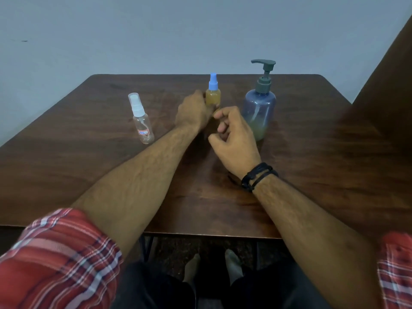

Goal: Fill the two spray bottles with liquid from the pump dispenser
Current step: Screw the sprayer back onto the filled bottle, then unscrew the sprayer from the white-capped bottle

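Observation:
A small spray bottle with a blue cap (pixel 213 94) stands near the table's middle, full of yellowish liquid. My left hand (pixel 193 110) is wrapped around its lower left side. My right hand (pixel 234 139) hovers just in front of it, fingers loosely curled and holding nothing. To the left stands a clear spray bottle (pixel 142 123) with a white sprayer under a clear cap and a small label; it looks empty. On the right is the bluish pump dispenser (pixel 259 105) with a grey pump head and a little yellowish liquid at its bottom.
The bottles stand on a dark brown wooden table (pixel 89 170) against a pale wall. A dark brown panel (pixel 388 85) rises at the right. My knees and feet show under the table's near edge.

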Demonstrator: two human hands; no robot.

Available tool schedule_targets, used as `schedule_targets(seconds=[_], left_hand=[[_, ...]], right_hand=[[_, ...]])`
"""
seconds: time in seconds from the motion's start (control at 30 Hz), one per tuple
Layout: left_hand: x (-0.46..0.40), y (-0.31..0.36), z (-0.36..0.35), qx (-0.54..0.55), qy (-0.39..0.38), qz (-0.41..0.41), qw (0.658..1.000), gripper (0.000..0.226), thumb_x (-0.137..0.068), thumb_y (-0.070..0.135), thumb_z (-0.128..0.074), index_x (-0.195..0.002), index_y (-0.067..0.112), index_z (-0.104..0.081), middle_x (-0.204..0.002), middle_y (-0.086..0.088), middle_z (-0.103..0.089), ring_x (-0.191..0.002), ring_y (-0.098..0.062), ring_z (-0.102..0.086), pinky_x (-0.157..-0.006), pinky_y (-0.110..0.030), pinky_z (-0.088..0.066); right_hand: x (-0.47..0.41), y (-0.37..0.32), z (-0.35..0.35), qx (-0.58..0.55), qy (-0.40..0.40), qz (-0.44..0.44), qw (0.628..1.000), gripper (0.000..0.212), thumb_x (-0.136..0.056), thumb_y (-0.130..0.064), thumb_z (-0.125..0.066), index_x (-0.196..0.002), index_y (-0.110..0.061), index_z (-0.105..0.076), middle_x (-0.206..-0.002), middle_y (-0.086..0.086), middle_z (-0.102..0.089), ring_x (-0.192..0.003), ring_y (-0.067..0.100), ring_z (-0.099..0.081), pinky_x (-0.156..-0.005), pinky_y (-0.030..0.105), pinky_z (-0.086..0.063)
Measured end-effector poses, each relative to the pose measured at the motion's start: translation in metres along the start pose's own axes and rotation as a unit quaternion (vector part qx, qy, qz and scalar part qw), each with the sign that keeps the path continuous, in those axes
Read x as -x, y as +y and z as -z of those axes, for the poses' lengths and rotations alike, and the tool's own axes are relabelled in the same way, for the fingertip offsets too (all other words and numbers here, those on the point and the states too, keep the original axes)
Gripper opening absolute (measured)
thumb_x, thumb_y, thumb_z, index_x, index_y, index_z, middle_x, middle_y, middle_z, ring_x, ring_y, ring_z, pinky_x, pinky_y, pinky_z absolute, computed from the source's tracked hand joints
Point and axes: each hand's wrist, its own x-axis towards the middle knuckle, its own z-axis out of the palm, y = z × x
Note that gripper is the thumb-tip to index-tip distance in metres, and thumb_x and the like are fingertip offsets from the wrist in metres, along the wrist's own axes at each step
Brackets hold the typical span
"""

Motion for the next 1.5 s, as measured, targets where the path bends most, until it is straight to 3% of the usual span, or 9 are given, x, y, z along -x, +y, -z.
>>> schedule_targets(seconds=[0.17,0.4,0.67,0.87,1.03,1.23,1.5], left_hand=[[-0.028,0.003,-0.013,0.003,0.007,0.012,1.0,0.042,-0.091,0.045,-0.064,-0.127,0.024,-0.057,-0.119,0.0,-0.069,-0.112,-0.026,-0.064,-0.083,-0.035,-0.045],[-0.063,0.009,-0.029,-0.021,0.007,0.017,1.0,0.037,-0.094,0.04,-0.063,-0.124,0.019,-0.061,-0.117,-0.003,-0.067,-0.103,-0.022,-0.062,-0.076,-0.034,-0.038],[-0.07,0.009,-0.032,-0.027,0.005,0.041,0.999,0.048,-0.089,0.044,-0.067,-0.126,0.014,-0.057,-0.123,-0.01,-0.065,-0.113,-0.032,-0.062,-0.078,-0.038,-0.044],[-0.044,0.011,-0.021,-0.028,0.018,0.025,0.999,0.055,-0.093,0.041,-0.066,-0.134,0.01,-0.048,-0.132,-0.012,-0.059,-0.122,-0.034,-0.057,-0.083,-0.038,-0.043],[-0.01,0.014,-0.008,-0.023,0.026,0.009,0.999,0.055,-0.095,0.039,-0.063,-0.138,0.008,-0.047,-0.14,-0.013,-0.054,-0.129,-0.035,-0.053,-0.098,-0.041,-0.045],[0.034,0.011,0.008,0.005,0.042,-0.023,0.999,0.054,-0.097,0.041,-0.061,-0.141,0.011,-0.05,-0.143,-0.009,-0.056,-0.131,-0.03,-0.053,-0.103,-0.039,-0.044],[0.092,-0.003,0.031,0.014,0.092,-0.062,0.994,0.048,-0.099,0.032,-0.062,-0.141,0.012,-0.052,-0.14,-0.007,-0.058,-0.13,-0.025,-0.054,-0.104,-0.035,-0.04]], right_hand=[[-0.001,0.0,0.001,0.0,-0.006,0.001,1.0,0.034,-0.082,-0.01,-0.066,-0.111,-0.023,-0.054,-0.083,-0.007,-0.049,-0.067,0.005,-0.048,-0.064,0.018,-0.044],[-0.001,0.002,-0.001,0.008,-0.011,0.013,1.0,0.034,-0.082,-0.012,-0.067,-0.113,-0.021,-0.055,-0.085,-0.004,-0.051,-0.071,0.007,-0.05,-0.065,0.024,-0.047],[-0.001,0.003,-0.002,0.009,-0.014,0.022,1.0,0.033,-0.082,-0.013,-0.067,-0.112,-0.02,-0.055,-0.086,-0.006,-0.051,-0.073,0.006,-0.048,-0.066,0.025,-0.047],[-0.001,0.003,-0.002,0.012,0.001,0.027,1.0,0.03,-0.08,-0.011,-0.066,-0.107,-0.018,-0.056,-0.082,-0.007,-0.049,-0.071,0.008,-0.048,-0.067,0.027,-0.047],[-0.001,0.002,-0.001,0.023,0.004,0.022,0.999,0.026,-0.079,-0.01,-0.065,-0.102,-0.019,-0.057,-0.082,-0.007,-0.05,-0.072,0.008,-0.048,-0.069,0.021,-0.042],[-0.001,0.001,0.0,0.047,0.008,0.026,0.999,0.021,-0.078,-0.009,-0.064,-0.097,-0.017,-0.058,-0.08,-0.009,-0.048,-0.073,0.009,-0.048,-0.07,0.028,-0.045],[0.001,-0.002,0.001,0.072,-0.01,0.026,0.997,0.022,-0.079,-0.008,-0.065,-0.093,-0.022,-0.054,-0.083,-0.009,-0.048,-0.075,0.011,-0.048,-0.072,0.025,-0.038]])
